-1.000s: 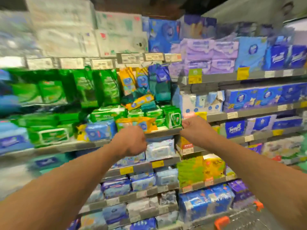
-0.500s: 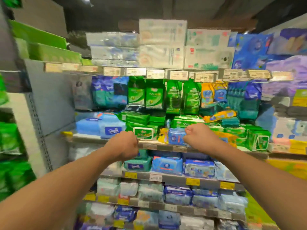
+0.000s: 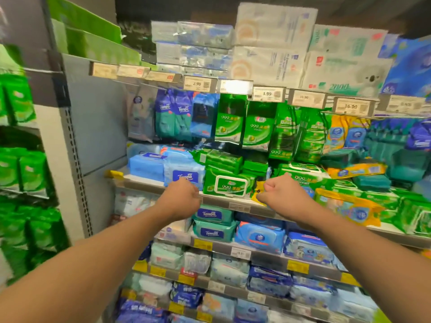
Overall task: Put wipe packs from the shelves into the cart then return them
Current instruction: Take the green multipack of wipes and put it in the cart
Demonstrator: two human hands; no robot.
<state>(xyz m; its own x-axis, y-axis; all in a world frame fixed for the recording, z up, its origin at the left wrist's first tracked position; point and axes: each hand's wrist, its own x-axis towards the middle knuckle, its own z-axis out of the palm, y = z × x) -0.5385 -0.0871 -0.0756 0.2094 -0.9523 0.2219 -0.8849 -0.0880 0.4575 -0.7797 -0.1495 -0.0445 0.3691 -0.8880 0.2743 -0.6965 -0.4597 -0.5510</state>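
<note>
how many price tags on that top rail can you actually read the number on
3. The 2.99 tag toward the left, the 3.99 tag mid-rail, the 16.90 tag at right. Others are blurred or glared out.

I see both hands out at the front edge of the middle shelf (image 3: 224, 202): left hand (image 3: 180, 198) before the Tempo pack (image 3: 185, 177), right hand (image 3: 283, 195) right of it, the lidded 999 pack (image 3: 229, 185) between them. Hanging packs (image 3: 229, 120) behind and above, under the price-tag rail (image 3: 268, 93). Big bundles (image 3: 272, 45) on the top shelf. More packs on the lower shelves (image 3: 268, 256) below. Side rack (image 3: 21, 164) at the far left.
</note>
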